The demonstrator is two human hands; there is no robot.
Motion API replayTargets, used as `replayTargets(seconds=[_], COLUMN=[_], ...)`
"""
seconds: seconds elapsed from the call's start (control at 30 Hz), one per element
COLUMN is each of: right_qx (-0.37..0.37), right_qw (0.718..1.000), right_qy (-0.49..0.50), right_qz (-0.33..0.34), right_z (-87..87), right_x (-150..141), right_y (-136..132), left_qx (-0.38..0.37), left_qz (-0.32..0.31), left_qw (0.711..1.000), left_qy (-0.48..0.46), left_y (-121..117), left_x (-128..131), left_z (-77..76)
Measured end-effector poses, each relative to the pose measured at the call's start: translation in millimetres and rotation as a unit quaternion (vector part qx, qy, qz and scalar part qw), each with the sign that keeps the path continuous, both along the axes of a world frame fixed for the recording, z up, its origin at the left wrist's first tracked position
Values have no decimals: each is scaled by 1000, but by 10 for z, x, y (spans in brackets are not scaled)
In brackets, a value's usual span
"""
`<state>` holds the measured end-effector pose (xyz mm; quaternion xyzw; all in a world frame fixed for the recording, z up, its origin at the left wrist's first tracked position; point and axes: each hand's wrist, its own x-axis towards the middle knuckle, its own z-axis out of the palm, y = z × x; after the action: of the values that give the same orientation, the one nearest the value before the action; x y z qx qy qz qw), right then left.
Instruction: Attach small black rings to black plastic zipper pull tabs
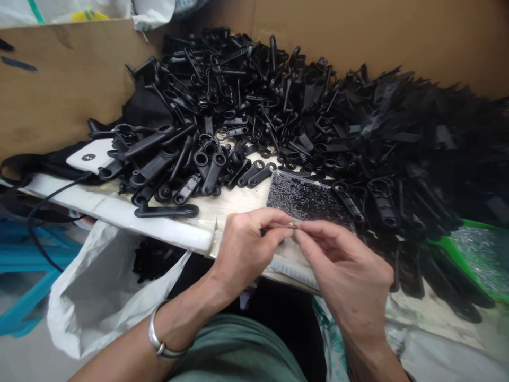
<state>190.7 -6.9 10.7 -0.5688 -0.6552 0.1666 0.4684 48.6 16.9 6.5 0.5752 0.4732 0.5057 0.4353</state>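
Note:
My left hand and my right hand meet fingertip to fingertip over the table's front edge. Between their pinched thumbs and forefingers is a tiny brass-and-dark piece, too small to name. Just behind the fingers lies a shallow clear tray full of small black and metallic bits that look like screws or pins. Black plastic lever-shaped parts lie behind and to the left of the tray. More of them, some with a ring at one end, rest close to my right hand.
A big heap of black plastic parts fills the table's back, against cardboard walls. Left are a white box with a cable, an open white sack and a blue stool. A green tray of clear small pieces is right.

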Motion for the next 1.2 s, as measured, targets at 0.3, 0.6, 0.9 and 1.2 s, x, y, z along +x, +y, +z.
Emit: replayTargets(seconds=[0.3, 0.6, 0.9, 1.2], right_qx=[92, 62, 7, 27], right_qw=[986, 991, 994, 987], right_qy=[-136, -113, -113, -149], right_qz=[-7, -31, 2, 57], right_z=[-25, -55, -174, -204], right_x=[-11, 87, 138, 50], right_y=[-14, 18, -59, -65], left_qx=[12, 159, 153, 145], left_qz=[-26, -35, -84, -98], left_qw=[999, 946, 904, 914], left_qy=[-16, 279, 389, 365], left_y=[1, -51, -126, -181], left_x=[2, -378, -474, -423], left_z=[-49, -12, -125, -172])
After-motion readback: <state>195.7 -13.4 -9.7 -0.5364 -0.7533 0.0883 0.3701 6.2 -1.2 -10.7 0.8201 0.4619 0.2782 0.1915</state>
